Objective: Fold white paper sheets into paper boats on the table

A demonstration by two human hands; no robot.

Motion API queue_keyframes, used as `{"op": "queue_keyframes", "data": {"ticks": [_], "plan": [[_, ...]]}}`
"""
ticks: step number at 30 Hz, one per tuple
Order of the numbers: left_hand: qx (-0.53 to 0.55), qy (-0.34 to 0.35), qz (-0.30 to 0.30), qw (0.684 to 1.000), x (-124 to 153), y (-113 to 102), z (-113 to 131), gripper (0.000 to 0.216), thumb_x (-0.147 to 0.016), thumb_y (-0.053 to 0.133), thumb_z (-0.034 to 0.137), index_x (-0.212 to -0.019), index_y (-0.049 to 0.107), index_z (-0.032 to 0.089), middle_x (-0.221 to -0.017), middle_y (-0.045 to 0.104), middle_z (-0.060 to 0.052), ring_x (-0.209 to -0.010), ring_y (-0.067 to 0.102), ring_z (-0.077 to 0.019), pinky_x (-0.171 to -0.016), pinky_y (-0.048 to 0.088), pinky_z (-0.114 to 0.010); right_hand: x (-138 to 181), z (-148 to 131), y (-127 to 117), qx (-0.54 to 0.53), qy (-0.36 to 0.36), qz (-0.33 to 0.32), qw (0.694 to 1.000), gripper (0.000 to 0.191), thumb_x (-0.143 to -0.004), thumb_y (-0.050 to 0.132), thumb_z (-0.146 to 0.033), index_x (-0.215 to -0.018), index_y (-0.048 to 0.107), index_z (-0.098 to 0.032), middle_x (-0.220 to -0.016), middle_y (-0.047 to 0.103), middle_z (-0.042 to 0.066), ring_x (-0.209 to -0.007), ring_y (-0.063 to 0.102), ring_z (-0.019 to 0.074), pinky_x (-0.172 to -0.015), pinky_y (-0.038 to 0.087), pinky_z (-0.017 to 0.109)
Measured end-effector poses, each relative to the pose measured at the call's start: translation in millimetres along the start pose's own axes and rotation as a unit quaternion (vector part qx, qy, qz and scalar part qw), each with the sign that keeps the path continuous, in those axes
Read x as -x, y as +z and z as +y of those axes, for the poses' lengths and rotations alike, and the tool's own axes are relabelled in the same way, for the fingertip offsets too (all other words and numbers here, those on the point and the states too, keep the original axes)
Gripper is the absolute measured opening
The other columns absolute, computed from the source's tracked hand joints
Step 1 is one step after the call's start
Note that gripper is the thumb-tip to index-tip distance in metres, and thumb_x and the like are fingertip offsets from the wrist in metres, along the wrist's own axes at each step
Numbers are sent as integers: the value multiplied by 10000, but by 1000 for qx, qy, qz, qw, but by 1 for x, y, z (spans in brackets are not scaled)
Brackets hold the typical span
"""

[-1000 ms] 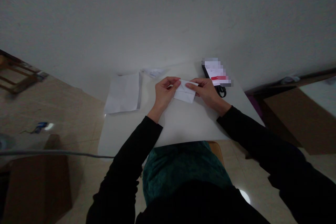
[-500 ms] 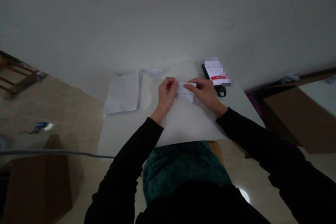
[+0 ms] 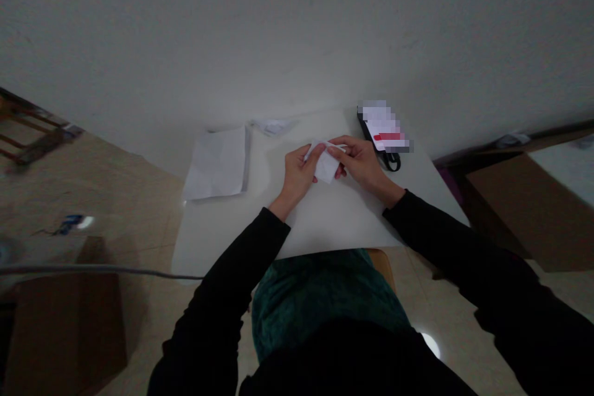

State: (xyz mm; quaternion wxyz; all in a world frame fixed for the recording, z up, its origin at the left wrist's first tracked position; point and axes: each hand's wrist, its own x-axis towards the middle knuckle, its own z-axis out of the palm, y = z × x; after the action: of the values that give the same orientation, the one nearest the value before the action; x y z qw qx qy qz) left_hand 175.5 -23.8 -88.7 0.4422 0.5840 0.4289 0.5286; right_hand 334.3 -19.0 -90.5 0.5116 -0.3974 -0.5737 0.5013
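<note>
Between my hands is a small folded piece of white paper, held over the middle of the white table. My left hand pinches its left side, thumb on top and fingers beneath. From the right, my right hand grips the upper right edge, with some fingertips showing under the paper. The fingers partly cover its folds. To the left lies a stack of white paper sheets. Behind the hands, near the wall, rests another folded white paper.
A phone with a lit, partly blurred screen is at the table's back right, a black strap beside it. The wall borders the back edge. Cardboard boxes stand at left and right. A grey cable runs in from the left.
The folded paper has been turned and tilted, so it now shows a diamond-like shape with a corner pointing down. Both hands have shifted their grip, the left thumb moving over the paper.
</note>
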Motion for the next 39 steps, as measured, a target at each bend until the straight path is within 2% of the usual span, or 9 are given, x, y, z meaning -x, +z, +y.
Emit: {"op": "queue_keyframes", "data": {"ticks": [5,8,12,15,23,27,31,33,39], "plan": [[-23,15,20,999,-1,0,0,618,-888,566,755,-630,563,194,-477,484,33,-377,416,-76,-340,280,-220,1,-2,0,41,-47,-4,998,509,-910,612,-662,-702,646,-198,-485,579,-32,-407,470,85,-421,335,243],[-46,42,49,997,-4,-1,-4,677,-907,517,763,-540,476,195,-472,440,23,-430,405,-85,-395,289,-239,3,-6,0,74,-60,1,995,495,-904,622,-654,-730,679,-194,-500,581,-28,-425,464,89,-443,333,253],[-30,53,16,998,-10,-5,-11,520,-859,673,679,-682,641,192,-579,566,19,-510,480,-94,-474,372,-236,3,-10,-2,82,-56,9,995,453,-877,657,-622,-779,737,-187,-529,596,-24,-427,441,86,-442,336,256],[1,42,32,999,-13,-6,-13,418,-825,746,618,-855,715,203,-660,658,7,-555,557,-106,-507,417,-230,2,-10,-4,83,-50,-8,995,419,-864,681,-587,-770,754,-185,-517,582,-32,-422,435,77,-429,338,243],[3,67,124,990,-13,-8,-5,462,-812,734,661,-849,687,203,-648,649,17,-522,540,-89,-472,403,-215,2,-8,3,-38,100,-88,990,471,-690,850,-607,-684,702,-159,-581,711,45,-410,547,94,-385,434,227],[21,12,70,997,-11,-7,-4,539,-750,812,627,-1042,660,200,-647,651,31,-439,517,-83,-387,381,-216,3,-3,4,-59,73,-42,995,481,-704,851,-608,-632,660,-172,-551,701,43,-391,550,90,-392,448,224],[28,-23,2,999,-7,0,-6,511,-689,882,568,-917,666,165,-722,693,-16,-503,598,-100,-437,501,-228,1,-2,1,-78,71,6,994,547,-714,796,-708,-633,616,-198,-508,650,20,-423,590,120,-401,476,242],[38,-31,6,999,-8,1,-9,521,-668,905,538,-951,673,168,-769,711,-27,-545,629,-110,-470,538,-232,0,-3,0,-85,73,7,994,561,-751,748,-735,-653,611,-200,-503,625,12,-448,611,137,-404,486,253],[11,-1,39,999,-18,-8,-21,736,-626,950,484,-1238,629,229,-842,723,-18,-519,592,-94,-465,499,-219,-2,-2,-1,-67,51,-35,996,446,-725,850,-582,-809,679,-179,-672,701,25,-539,630,121,-451,500,243]]}}
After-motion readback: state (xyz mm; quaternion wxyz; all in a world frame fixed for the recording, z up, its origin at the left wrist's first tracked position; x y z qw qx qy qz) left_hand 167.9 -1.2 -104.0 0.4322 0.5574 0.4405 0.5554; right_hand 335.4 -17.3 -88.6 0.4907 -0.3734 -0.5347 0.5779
